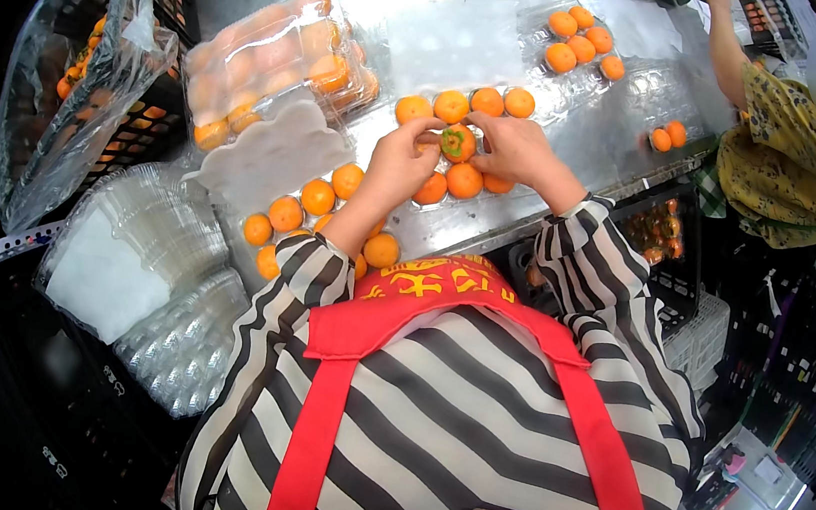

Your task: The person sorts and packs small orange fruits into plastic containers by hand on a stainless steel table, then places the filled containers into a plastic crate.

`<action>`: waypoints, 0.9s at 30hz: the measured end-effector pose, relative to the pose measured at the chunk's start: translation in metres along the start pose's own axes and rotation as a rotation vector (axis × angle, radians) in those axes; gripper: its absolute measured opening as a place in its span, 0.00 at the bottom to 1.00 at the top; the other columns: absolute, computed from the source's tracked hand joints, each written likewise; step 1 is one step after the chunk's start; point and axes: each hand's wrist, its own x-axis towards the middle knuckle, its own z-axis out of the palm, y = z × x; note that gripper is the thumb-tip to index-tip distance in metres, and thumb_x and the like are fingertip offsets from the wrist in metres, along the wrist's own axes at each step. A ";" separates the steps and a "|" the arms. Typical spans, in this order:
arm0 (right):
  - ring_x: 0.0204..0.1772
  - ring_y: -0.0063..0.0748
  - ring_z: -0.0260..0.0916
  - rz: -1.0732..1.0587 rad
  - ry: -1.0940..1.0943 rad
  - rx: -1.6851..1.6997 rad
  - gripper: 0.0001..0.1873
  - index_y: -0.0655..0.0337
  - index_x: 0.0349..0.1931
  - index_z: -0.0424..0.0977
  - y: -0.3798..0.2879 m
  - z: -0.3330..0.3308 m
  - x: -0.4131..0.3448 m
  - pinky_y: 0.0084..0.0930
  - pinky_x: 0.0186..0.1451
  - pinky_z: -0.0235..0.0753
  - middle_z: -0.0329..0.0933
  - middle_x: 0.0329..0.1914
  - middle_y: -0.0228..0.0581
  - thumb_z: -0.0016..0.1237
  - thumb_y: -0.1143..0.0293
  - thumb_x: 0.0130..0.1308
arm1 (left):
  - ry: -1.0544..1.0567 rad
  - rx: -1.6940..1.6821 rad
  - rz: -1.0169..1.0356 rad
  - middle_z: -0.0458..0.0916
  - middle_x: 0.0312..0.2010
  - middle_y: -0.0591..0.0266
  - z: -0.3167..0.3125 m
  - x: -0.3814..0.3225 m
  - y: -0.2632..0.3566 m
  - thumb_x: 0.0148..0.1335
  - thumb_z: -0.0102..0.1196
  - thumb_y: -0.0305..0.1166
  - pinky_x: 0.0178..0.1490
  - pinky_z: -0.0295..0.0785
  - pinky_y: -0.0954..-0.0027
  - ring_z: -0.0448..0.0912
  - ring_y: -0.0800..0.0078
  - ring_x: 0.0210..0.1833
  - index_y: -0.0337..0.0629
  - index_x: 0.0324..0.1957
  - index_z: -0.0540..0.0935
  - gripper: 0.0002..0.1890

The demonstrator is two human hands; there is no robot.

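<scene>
In front of me, orange persimmons sit in rows in a clear plastic tray [535, 130] on a metal table. My right hand [518, 150] has its thumb and fingers around a persimmon [458, 144] whose green calyx faces up. Just left of that fruit, the fingers of my left hand [402, 160] curl over another persimmon [428, 140], mostly hidden by them. A row of persimmons [452, 107] lies beyond my hands and another row [465, 181] nearer to me. Further persimmons [318, 197] stand in a group by my left forearm, partly covered by it.
Filled clear packs [271, 62] stand at back left, beside a white moulded liner [277, 146]. Nested clear trays [180, 335] and a black crate [145, 112] are at left. More persimmons [581, 48] lie at back right. Another person's patterned sleeve [790, 147] is at right.
</scene>
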 end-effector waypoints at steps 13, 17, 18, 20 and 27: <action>0.32 0.47 0.77 -0.026 0.028 0.030 0.25 0.56 0.45 0.72 -0.002 0.001 0.005 0.40 0.33 0.74 0.76 0.24 0.40 0.59 0.58 0.46 | -0.003 0.392 0.142 0.80 0.46 0.51 0.007 -0.001 0.011 0.54 0.57 0.27 0.48 0.74 0.58 0.79 0.51 0.47 0.47 0.55 0.74 0.23; 0.32 0.49 0.77 -0.045 0.030 0.015 0.24 0.59 0.42 0.72 0.000 0.002 0.008 0.42 0.34 0.74 0.77 0.24 0.45 0.60 0.55 0.47 | 0.011 0.530 0.232 0.77 0.48 0.53 0.013 -0.003 0.015 0.53 0.57 0.26 0.48 0.74 0.59 0.78 0.51 0.47 0.47 0.57 0.72 0.27; 0.32 0.49 0.76 -0.053 0.039 0.010 0.24 0.59 0.42 0.72 0.001 0.002 0.010 0.41 0.34 0.73 0.77 0.24 0.44 0.59 0.56 0.47 | 0.002 0.555 0.220 0.76 0.48 0.53 0.014 -0.001 0.018 0.52 0.57 0.26 0.48 0.74 0.58 0.77 0.51 0.47 0.47 0.58 0.72 0.27; 0.32 0.49 0.76 -0.069 0.051 0.015 0.23 0.60 0.42 0.72 -0.001 0.004 0.009 0.41 0.33 0.73 0.76 0.24 0.43 0.59 0.57 0.47 | 0.007 0.562 0.225 0.75 0.48 0.52 0.014 -0.001 0.015 0.52 0.58 0.26 0.48 0.74 0.58 0.77 0.51 0.48 0.47 0.58 0.71 0.28; 0.31 0.50 0.76 -0.071 0.065 0.035 0.24 0.62 0.39 0.72 0.001 0.006 0.011 0.41 0.33 0.73 0.76 0.25 0.45 0.60 0.56 0.46 | 0.047 0.551 0.278 0.75 0.46 0.53 0.017 -0.001 0.009 0.51 0.60 0.28 0.47 0.74 0.57 0.76 0.52 0.48 0.47 0.59 0.69 0.30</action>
